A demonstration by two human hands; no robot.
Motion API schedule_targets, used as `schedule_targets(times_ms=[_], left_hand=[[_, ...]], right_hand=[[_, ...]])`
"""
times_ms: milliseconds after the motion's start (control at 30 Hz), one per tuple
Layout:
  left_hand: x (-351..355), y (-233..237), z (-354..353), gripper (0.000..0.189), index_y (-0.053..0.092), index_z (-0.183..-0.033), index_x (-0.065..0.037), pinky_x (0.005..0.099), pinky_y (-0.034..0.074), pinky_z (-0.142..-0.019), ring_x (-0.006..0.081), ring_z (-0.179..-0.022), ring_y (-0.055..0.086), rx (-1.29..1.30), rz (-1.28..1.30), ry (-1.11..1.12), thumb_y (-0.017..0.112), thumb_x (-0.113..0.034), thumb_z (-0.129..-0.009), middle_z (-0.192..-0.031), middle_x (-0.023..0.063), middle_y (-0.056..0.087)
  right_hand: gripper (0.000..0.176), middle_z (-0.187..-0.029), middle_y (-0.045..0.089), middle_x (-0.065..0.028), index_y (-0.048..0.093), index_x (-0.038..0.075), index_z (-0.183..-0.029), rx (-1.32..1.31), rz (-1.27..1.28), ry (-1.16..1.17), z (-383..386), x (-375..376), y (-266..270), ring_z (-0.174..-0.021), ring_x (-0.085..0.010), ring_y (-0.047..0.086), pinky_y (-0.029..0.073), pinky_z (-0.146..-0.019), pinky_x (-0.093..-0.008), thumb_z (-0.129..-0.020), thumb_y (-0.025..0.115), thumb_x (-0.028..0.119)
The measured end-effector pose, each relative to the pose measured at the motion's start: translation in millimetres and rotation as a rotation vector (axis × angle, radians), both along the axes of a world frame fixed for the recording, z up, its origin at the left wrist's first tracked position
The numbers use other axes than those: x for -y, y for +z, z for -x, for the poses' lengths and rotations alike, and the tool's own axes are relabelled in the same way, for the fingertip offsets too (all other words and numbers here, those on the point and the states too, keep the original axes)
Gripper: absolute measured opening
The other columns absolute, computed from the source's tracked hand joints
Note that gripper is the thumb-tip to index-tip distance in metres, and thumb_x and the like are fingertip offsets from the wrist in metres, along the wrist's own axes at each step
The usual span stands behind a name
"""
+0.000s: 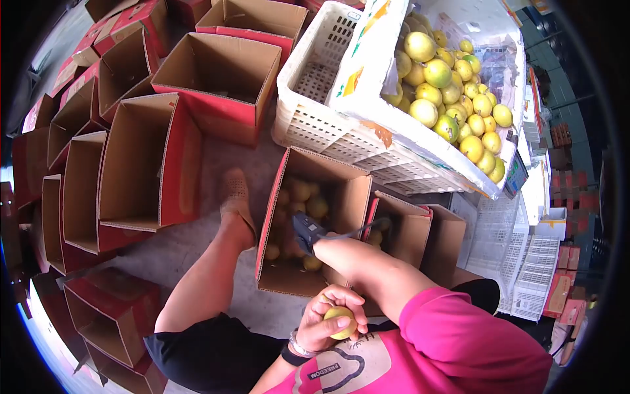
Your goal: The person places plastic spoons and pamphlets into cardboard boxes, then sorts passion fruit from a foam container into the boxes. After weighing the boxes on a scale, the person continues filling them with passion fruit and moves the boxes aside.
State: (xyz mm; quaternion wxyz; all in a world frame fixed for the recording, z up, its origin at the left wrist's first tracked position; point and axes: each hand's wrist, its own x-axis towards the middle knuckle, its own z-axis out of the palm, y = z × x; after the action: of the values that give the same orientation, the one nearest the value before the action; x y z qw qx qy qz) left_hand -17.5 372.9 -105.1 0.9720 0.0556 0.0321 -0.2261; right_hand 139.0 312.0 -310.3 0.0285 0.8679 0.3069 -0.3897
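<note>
My left hand (325, 319), with a bracelet and a dark band at its wrist, is closed around a round yellow passion fruit (341, 322) in front of my chest. My right forearm reaches down into an open cardboard box (328, 163) with a red outside. A black device (306, 232) with a cable sits on that wrist. In the shade inside the box my right hand (287, 231) is among several passion fruits (300, 191), and its fingers cannot be made out.
A white foam bin (367, 108) heaped with yellow and greenish passion fruits (449, 88) rests on a white plastic crate (302, 118). Open red cardboard boxes (220, 69) crowd the left. Two narrower boxes (410, 226) stand right of the fruit box. My foot (235, 194) is left of it.
</note>
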Motion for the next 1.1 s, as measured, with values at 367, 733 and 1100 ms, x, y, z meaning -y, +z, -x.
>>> schedule_targets(times_ms=[367, 733, 1100], left_hand=[[19, 7, 3, 0.078, 0.044, -0.127, -0.003, 0.0364, 0.053, -0.072, 0.0273, -0.099, 0.059, -0.095, -0.120, 0.225, 0.037, -0.069, -0.087, -0.114, 0.0196, 0.057], [54, 31, 23, 0.085, 0.019, -0.148, -0.010, 0.0450, 0.035, -0.105, 0.0317, -0.128, 0.044, 0.079, -0.377, -0.110, 0.034, -0.069, -0.089, -0.145, 0.0190, 0.035], [99, 19, 50, 0.049, 0.045, -0.131, -0.008, 0.0436, 0.054, -0.088, 0.0258, -0.112, 0.056, -0.073, -0.399, -0.380, 0.058, -0.035, -0.092, -0.124, 0.0100, 0.054]], right_hand=[[0.035, -0.099, 0.065, -0.0086, 0.060, 0.001, -0.114, -0.578, -1.049, -0.806, 53, 92, 175, -0.081, -0.0194, 0.065, 0.052, -0.069, -0.0333, -0.096, 0.048, 0.029], [0.039, -0.108, 0.060, -0.0045, 0.050, 0.004, -0.127, -0.577, -1.297, -1.253, 143, 194, 267, -0.094, -0.0096, 0.058, 0.050, -0.076, -0.0236, -0.092, 0.058, 0.019], [0.023, -0.095, 0.062, -0.0002, 0.058, 0.002, -0.110, -0.254, -1.167, -0.863, 185, 225, 268, -0.087, -0.0049, 0.057, 0.047, -0.069, -0.0215, -0.094, 0.059, 0.018]])
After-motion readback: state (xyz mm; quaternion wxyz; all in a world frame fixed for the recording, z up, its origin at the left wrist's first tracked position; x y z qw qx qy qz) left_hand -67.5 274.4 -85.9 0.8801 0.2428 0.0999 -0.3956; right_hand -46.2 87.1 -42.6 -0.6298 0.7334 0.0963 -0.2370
